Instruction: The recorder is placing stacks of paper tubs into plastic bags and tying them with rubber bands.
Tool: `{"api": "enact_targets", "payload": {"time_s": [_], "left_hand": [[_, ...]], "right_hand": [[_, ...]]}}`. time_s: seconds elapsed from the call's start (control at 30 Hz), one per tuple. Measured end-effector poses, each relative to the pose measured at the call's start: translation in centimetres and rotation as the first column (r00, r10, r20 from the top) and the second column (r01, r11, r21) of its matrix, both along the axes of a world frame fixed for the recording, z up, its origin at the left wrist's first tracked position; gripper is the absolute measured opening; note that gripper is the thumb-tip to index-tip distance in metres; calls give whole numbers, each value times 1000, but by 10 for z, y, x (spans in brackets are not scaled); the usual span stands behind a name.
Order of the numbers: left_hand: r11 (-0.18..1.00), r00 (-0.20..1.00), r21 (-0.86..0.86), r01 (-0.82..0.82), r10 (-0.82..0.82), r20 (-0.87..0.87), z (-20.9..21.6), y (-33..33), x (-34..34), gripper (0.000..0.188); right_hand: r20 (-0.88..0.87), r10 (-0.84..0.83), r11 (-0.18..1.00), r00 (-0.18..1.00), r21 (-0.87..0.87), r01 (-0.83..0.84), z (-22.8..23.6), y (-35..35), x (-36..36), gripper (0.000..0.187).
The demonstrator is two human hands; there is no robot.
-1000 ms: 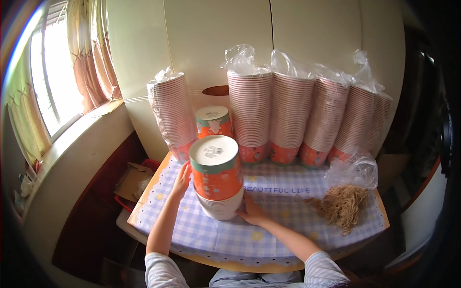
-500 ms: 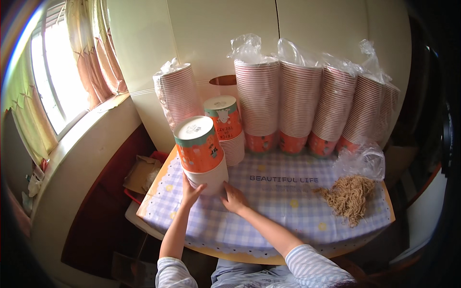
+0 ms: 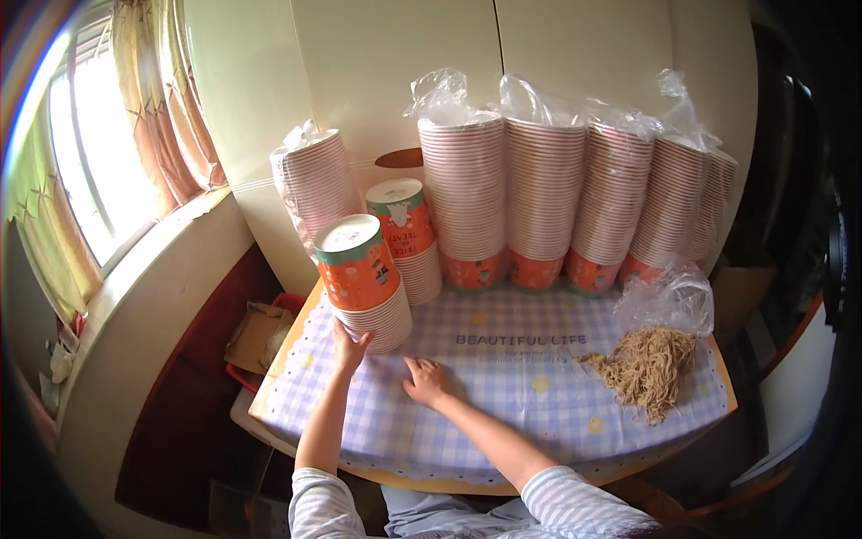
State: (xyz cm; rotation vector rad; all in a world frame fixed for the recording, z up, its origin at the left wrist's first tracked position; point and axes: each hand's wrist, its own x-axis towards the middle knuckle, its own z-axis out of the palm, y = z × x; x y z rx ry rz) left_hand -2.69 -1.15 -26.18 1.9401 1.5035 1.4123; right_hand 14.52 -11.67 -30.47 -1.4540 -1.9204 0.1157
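Observation:
An upside-down stack of paper cups (image 3: 364,278) stands on the table near its left side, its top cup orange with a green band and a white base. My left hand (image 3: 349,347) rests against the stack's lower left side, thumb and fingers apart. To the right of the stack, my right hand (image 3: 426,382) is just over the tablecloth, touching no cup, its fingers loosely stretched. Close behind stands a second upside-down stack (image 3: 404,238), also orange and green on top.
Several tall bagged stacks of cups (image 3: 462,198) line the table's back, and another bagged stack (image 3: 310,180) stands back left. A crumpled clear bag (image 3: 669,301) and a heap of tan strands (image 3: 654,368) lie at the right on the checked tablecloth (image 3: 503,422).
My right hand has let go of the front stack and drawn away from it. The left hand still touches that stack. The view has shifted slightly.

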Motion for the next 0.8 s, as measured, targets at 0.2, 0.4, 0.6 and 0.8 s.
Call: {"api": "enact_targets", "payload": {"time_s": [0.2,0.4,0.6,0.8], "left_hand": [[993,995,74,87,-89,32,-3,20,-3,99],[909,984,416,-17,90,-155,75,1,8,83],[893,876,449,-41,248,-413,184,6,27,54],[973,909,230,-7,102,-404,202,13,42,36]], "right_hand": [[-21,33,999,999,-33,-33,3,-4,-6,45],[-37,20,997,999,-75,-22,-4,0,3,41],[-64,37,998,997,-55,-41,2,-2,-1,42],[-71,22,997,997,-69,-27,1,-1,-2,40]]}}
